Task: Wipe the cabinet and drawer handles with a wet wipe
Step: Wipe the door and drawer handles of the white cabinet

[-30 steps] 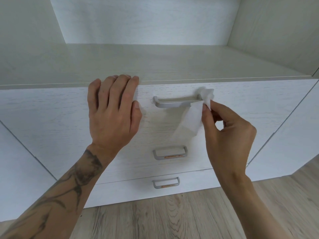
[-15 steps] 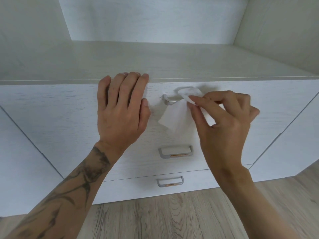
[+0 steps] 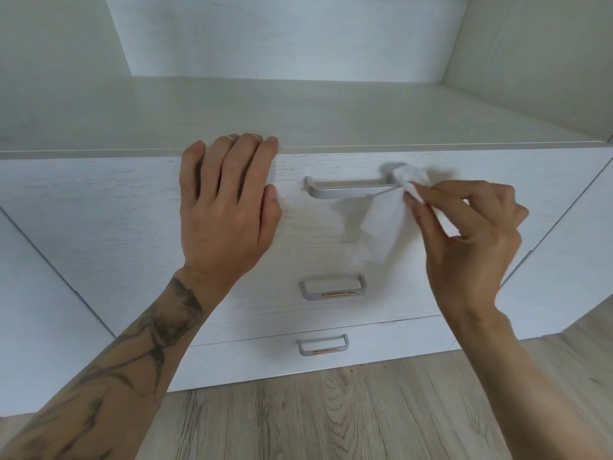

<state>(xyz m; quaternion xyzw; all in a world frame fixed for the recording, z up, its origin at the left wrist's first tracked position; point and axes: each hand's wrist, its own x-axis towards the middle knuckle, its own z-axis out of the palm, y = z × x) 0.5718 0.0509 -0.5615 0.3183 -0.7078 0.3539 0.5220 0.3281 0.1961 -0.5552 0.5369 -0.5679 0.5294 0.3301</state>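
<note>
**A:** Where's the wipe?

**B:** The wet wipe [image 3: 384, 224] sits right of the frame's centre. It is bunched over the right end of the top handle [image 3: 348, 189], and a loose tail hangs down in front of the drawer front [image 3: 99, 210].

**A:** Who's got it?

**B:** The right hand [image 3: 471, 234] pinches it between thumb and fingertips, right at the handle's end. The other fingers are curled behind.

**A:** And the other hand?

**B:** The left hand [image 3: 229, 210] lies flat on the drawer front, left of the handle, with its fingers straight and close together. The fingertips reach the drawer's top edge, and the thumb is just beside the handle's left end, not touching it. It holds nothing. Its forearm is tattooed.

**A:** What's around that?

**B:** Below, in a line down the middle, are a second handle [image 3: 332, 287] and a third handle [image 3: 322, 344], each with an orange streak on its lower bar. Above the drawers a pale shelf [image 3: 298, 111] fills the upper frame. Wooden floor [image 3: 331, 410] runs along the bottom.
</note>
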